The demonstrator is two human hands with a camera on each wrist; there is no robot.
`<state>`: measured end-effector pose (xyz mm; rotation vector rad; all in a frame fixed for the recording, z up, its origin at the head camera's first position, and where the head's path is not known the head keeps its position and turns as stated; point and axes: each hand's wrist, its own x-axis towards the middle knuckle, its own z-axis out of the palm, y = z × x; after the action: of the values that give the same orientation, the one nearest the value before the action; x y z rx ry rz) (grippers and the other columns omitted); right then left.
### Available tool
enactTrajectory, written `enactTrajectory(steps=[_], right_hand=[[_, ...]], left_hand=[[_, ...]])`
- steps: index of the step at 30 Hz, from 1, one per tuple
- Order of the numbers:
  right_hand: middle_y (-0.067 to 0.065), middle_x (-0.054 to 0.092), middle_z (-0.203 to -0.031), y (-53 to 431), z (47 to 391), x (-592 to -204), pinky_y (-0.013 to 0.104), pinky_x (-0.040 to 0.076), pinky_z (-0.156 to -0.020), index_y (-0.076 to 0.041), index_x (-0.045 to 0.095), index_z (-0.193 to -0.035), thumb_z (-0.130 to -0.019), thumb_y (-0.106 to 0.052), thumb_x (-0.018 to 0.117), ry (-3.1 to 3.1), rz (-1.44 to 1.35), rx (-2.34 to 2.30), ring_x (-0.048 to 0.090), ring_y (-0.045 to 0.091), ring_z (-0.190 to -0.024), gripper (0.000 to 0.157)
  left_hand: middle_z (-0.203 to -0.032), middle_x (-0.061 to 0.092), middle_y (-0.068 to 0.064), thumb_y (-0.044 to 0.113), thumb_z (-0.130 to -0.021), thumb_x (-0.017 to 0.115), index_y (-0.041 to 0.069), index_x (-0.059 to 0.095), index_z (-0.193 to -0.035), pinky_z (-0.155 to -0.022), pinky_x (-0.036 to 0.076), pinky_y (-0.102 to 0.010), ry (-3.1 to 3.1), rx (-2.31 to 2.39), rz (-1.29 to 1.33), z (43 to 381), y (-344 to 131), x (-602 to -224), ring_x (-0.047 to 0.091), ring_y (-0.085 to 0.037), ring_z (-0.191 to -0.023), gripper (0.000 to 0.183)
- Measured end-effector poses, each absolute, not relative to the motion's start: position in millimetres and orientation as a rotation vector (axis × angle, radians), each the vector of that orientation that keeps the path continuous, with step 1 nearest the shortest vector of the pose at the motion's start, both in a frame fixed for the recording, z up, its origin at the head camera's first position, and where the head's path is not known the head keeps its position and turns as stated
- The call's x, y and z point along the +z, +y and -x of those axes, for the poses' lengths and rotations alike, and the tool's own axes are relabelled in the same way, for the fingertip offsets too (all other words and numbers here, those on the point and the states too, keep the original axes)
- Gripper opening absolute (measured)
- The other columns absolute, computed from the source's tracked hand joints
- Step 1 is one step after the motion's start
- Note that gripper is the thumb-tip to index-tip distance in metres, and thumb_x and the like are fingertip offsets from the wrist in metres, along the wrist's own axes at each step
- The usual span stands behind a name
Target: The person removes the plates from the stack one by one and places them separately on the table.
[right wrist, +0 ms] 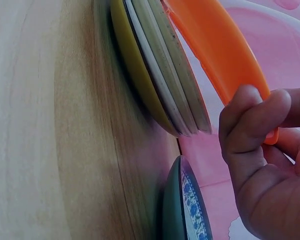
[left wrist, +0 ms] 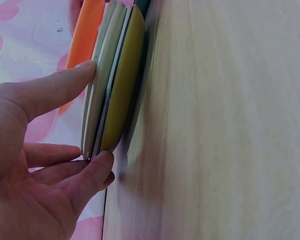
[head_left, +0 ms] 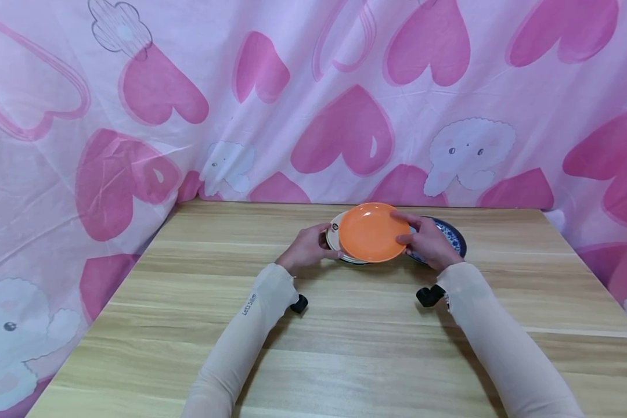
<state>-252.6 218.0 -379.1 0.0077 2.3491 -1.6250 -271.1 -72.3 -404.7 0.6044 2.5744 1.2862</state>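
Observation:
My right hand (head_left: 432, 242) pinches the right rim of an orange plate (head_left: 372, 233), tilted above a stack of plates (head_left: 332, 238). In the right wrist view a gap shows between the orange plate (right wrist: 230, 45) and the stack at the near side; their far sides come close together. My left hand (head_left: 308, 247) grips the stack's left edge, with the thumb on the upper cream plates and fingertips at the lower rim. A yellow plate (left wrist: 124, 85) forms the stack's visible underside. To the right sits a blue-and-white patterned dish (head_left: 453, 238), partly hidden behind my right hand.
Everything stands near the back edge of a wood-grain table (head_left: 334, 360). Behind it hangs a pink curtain (head_left: 303, 52) printed with hearts and white cartoon animals. Black wrist mounts (head_left: 429, 296) stick inward from both sleeves.

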Motion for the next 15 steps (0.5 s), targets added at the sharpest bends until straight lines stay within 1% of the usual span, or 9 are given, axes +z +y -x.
enactTrajectory(steps=[3,8,15], right_hand=[[0.011,0.026,-0.166,218.2,252.3,-379.3,0.020,0.054,-0.067,-0.023,0.034,-0.157,-0.097,0.001,0.057,2.363,-0.008,-1.618,0.055,0.015,-0.076,0.068],[0.012,0.028,-0.165,218.6,251.4,-378.7,0.020,0.053,-0.065,-0.022,0.035,-0.157,-0.097,0.001,0.057,2.374,0.000,-1.617,0.054,0.014,-0.073,0.068],[0.013,0.031,-0.162,219.0,248.5,-376.1,0.021,0.052,-0.063,-0.022,0.036,-0.157,-0.097,0.001,0.057,2.372,0.020,-1.617,0.052,0.014,-0.070,0.067]], left_hand=[[-0.117,0.071,-0.006,0.018,-0.082,0.084,0.012,0.058,-0.136,-0.091,0.054,-0.029,2.584,1.272,-0.610,270.7,-72.5,-403.7,0.064,-0.014,-0.100,0.060],[-0.116,0.071,-0.006,0.019,-0.082,0.084,0.013,0.058,-0.135,-0.089,0.053,-0.027,2.586,1.267,-0.614,271.1,-72.6,-404.3,0.064,-0.014,-0.099,0.060],[-0.116,0.071,-0.007,0.016,-0.082,0.084,0.011,0.057,-0.136,-0.088,0.053,-0.025,2.558,1.306,-0.606,270.0,-72.6,-404.1,0.064,-0.015,-0.099,0.060]])
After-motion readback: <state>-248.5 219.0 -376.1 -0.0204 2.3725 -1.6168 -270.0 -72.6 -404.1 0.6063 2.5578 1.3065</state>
